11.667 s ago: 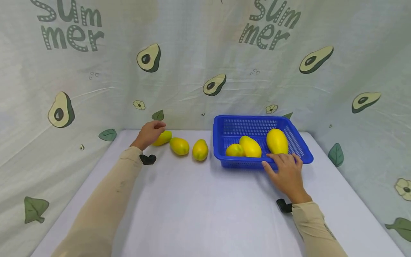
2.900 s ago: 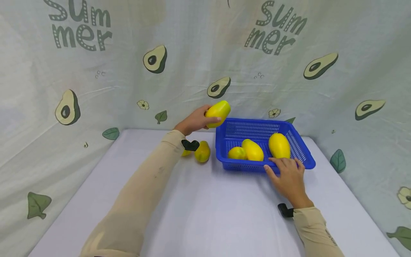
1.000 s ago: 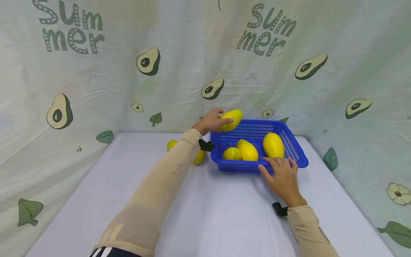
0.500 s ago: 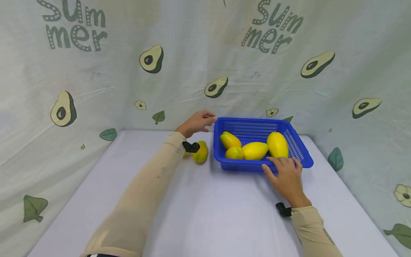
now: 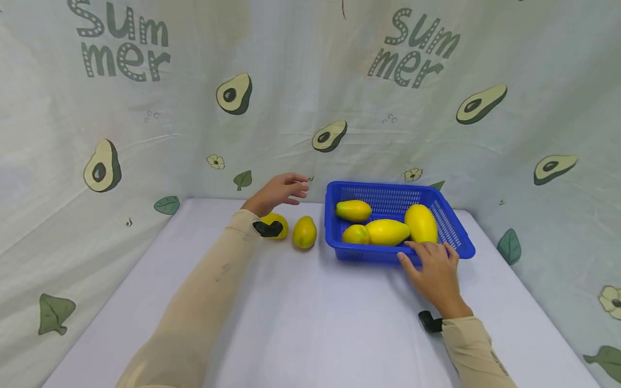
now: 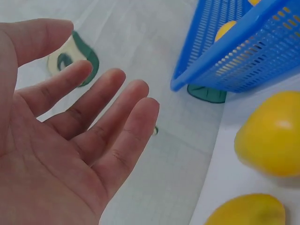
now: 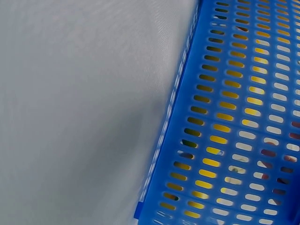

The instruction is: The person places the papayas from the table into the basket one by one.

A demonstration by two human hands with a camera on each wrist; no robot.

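The left hand (image 5: 281, 193) hangs in the air with nothing in it, its fingers loosely spread and slightly bent; the left wrist view shows a bare palm. Half a second ago it was beside the basket's left rim, and now it has moved away to the left, well apart from it. Under its wrist, partly hidden by a black wrist device (image 5: 267, 229), lies the first loose fruit (image 5: 279, 217) on the counter (image 5: 320, 323). The second loose fruit (image 5: 304, 233) lies just beside it, between it and the basket.

The right hand (image 5: 434, 275) holds the near rim of the blue basket (image 5: 400, 186) toward its right end, fingers over the edge and thumb outside; how firmly, I cannot tell.

Inside are four yellow fruits. The back-left fruit (image 5: 354, 210), in the left hand a second ago, now lies loose near the left wall and has rolled from a slant to lying crosswise. In front of it sits the front-left fruit (image 5: 356, 234), then the middle fruit (image 5: 388, 232) and the far-right fruit (image 5: 421, 223). By my reading, the work is one fruit further on: four in the basket, two outside it.
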